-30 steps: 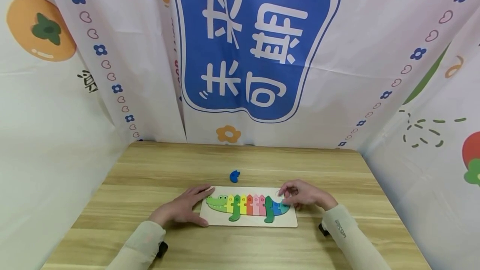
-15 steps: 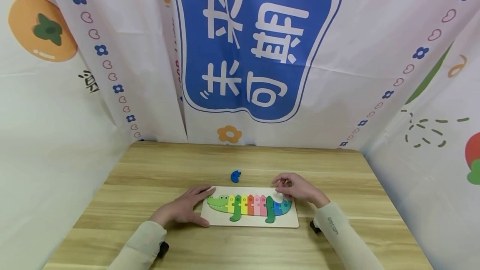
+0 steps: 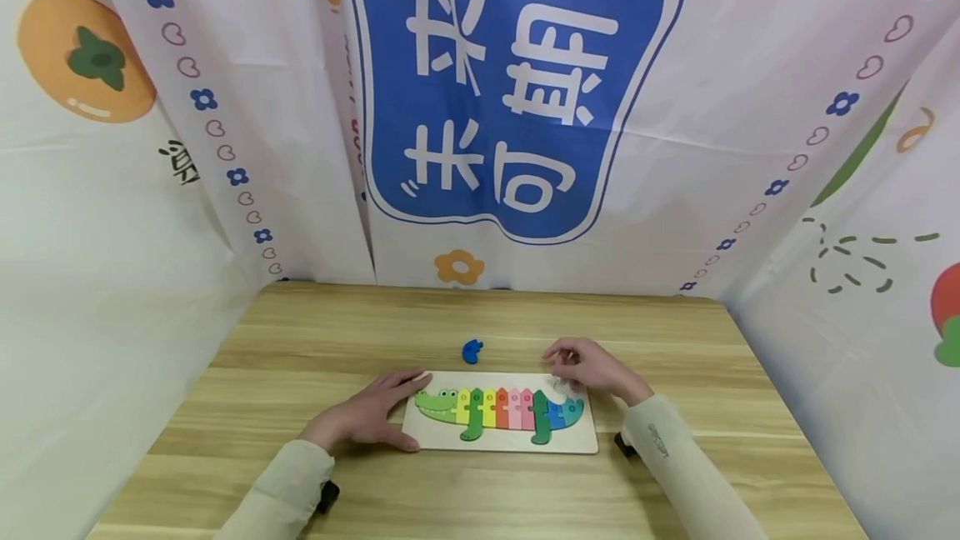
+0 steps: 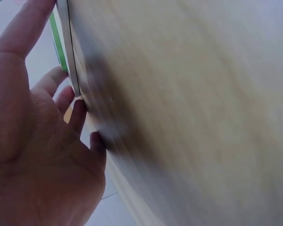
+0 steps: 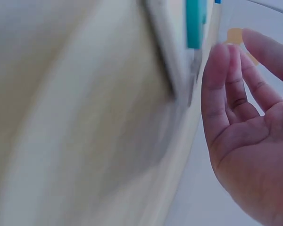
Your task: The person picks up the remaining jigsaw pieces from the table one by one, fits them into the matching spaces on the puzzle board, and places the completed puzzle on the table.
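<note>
A crocodile puzzle board lies flat on the table, with its coloured pieces in a row from the green head to the teal tail piece. Against the board's left end rests my left hand, fingers at the far corner and thumb at the near one; the left wrist view shows its fingers along the board's edge. My right hand hovers over the far right corner, fingers loosely bent, and holds nothing in the right wrist view. Beyond the board lies a loose blue puzzle piece.
The wooden table reaches back to a printed cloth hung behind it. Similar cloth walls stand at the left and right.
My right hand has lifted off the teal tail piece and shifted away and slightly left. The left hand stays at the board's left end.
</note>
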`<state>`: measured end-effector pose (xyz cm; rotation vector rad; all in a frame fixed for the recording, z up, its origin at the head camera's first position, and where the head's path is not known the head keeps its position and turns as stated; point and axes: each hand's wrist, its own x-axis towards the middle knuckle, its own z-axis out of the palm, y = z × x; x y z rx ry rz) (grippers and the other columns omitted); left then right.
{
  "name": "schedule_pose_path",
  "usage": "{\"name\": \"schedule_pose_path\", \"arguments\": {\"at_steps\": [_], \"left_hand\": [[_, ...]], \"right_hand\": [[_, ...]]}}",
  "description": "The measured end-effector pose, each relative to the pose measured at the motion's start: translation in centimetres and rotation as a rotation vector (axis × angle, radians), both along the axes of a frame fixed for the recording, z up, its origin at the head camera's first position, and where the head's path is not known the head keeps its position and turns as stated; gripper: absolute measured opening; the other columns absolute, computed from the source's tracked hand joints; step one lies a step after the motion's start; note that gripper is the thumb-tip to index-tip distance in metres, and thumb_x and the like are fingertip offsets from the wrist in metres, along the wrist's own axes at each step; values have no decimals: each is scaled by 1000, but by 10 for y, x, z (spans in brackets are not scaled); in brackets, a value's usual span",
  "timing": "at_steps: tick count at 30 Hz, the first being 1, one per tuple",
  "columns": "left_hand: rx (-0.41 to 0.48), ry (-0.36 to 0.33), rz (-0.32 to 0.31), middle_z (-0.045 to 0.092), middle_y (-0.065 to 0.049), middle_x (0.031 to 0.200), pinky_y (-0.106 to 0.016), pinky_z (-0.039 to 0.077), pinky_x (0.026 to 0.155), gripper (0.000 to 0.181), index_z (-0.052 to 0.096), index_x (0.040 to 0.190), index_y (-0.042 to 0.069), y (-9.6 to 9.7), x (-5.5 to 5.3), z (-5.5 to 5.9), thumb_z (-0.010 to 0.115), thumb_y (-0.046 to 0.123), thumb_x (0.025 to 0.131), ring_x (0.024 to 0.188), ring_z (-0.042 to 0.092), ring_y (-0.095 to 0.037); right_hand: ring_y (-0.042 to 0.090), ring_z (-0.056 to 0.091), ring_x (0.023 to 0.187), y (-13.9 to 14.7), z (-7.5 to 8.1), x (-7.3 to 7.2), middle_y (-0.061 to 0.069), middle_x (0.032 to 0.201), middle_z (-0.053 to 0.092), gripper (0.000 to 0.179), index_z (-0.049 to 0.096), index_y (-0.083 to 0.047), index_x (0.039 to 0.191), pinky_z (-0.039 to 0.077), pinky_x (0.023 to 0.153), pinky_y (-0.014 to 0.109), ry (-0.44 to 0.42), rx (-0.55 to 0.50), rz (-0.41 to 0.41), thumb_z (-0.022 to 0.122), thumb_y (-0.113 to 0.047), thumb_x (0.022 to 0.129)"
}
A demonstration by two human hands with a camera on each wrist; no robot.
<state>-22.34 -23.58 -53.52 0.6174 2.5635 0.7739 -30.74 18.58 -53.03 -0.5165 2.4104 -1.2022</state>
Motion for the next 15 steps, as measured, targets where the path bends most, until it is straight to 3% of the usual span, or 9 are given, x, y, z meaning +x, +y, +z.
{"name": "schedule_pose_path", "arguments": {"at_steps": [5,11,15], "left_hand": [[5,9,4,21,-9,172,-71,27,118,105,32,164,21,-2,2,2,86,54,80,156,19,-43],[-6,36,2,23,-10,171,-72,29,116,105,35,163,19,-7,2,4,88,53,78,155,22,-45],[-24,30,13,24,-9,171,-71,31,116,105,36,163,21,-10,3,4,88,54,77,155,23,-44]], "right_hand": [[20,62,91,-31,6,-13,6,105,67,28,69,-8,129,57,77,32,40,18,15,68,-14,101],[23,62,113,-79,14,-27,9,123,67,39,64,-9,137,55,99,42,99,51,96,71,-13,98],[28,59,121,-109,18,-33,12,133,64,49,62,-9,140,53,104,47,126,82,153,77,-14,94]]}}
